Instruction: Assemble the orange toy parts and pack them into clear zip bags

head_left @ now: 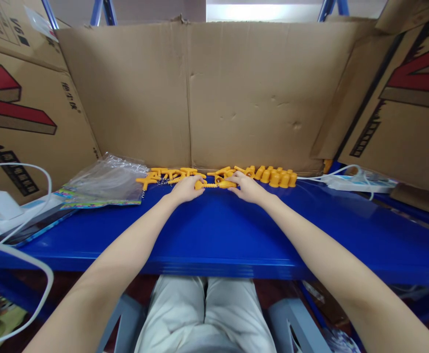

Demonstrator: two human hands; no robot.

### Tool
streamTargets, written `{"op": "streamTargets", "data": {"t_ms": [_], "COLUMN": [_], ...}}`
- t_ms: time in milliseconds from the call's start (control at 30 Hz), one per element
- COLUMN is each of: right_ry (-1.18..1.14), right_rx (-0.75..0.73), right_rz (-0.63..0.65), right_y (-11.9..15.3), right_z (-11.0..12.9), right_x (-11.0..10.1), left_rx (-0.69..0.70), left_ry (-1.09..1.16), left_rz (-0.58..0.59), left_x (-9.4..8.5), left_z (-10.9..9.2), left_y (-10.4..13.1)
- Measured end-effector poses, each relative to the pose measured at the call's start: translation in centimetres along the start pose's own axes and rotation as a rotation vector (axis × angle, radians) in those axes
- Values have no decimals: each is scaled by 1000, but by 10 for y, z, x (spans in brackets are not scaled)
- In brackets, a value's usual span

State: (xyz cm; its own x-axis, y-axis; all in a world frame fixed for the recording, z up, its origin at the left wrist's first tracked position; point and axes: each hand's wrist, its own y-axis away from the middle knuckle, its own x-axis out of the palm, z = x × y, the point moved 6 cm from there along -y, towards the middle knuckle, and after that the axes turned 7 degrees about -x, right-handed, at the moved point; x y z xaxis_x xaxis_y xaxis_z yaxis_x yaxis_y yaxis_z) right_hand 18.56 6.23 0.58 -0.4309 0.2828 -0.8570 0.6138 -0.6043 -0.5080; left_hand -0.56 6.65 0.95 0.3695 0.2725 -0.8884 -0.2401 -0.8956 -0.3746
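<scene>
Both my hands reach to the back of the blue table (214,230). My left hand (187,189) is closed on the left end of a yellow piece (210,185) with a ribbed middle. Against its right end are the fingers of my right hand (247,187), pinched on it. Yellow T-shaped handles with metal spirals (146,182) lie to the left of my left hand. More yellow parts lie just behind the hands. To the right of my right hand stand several yellow caps (279,177), grouped upright.
Clear plastic bags (104,181) lie at the left, near a white power strip (27,211) with cables. Another white strip (350,183) is at the right. Cardboard (258,93) walls the back and sides.
</scene>
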Motion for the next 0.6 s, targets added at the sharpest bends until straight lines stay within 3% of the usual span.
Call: {"op": "streamTargets", "data": {"t_ms": [600], "right_ry": [-73], "right_rx": [-12], "right_rz": [-40], "right_y": [-2], "right_z": [1], "right_x": [12], "left_rx": [-7], "left_ry": [119], "left_rz": [69], "left_x": [5], "left_z": [7], "left_y": [-3]}}
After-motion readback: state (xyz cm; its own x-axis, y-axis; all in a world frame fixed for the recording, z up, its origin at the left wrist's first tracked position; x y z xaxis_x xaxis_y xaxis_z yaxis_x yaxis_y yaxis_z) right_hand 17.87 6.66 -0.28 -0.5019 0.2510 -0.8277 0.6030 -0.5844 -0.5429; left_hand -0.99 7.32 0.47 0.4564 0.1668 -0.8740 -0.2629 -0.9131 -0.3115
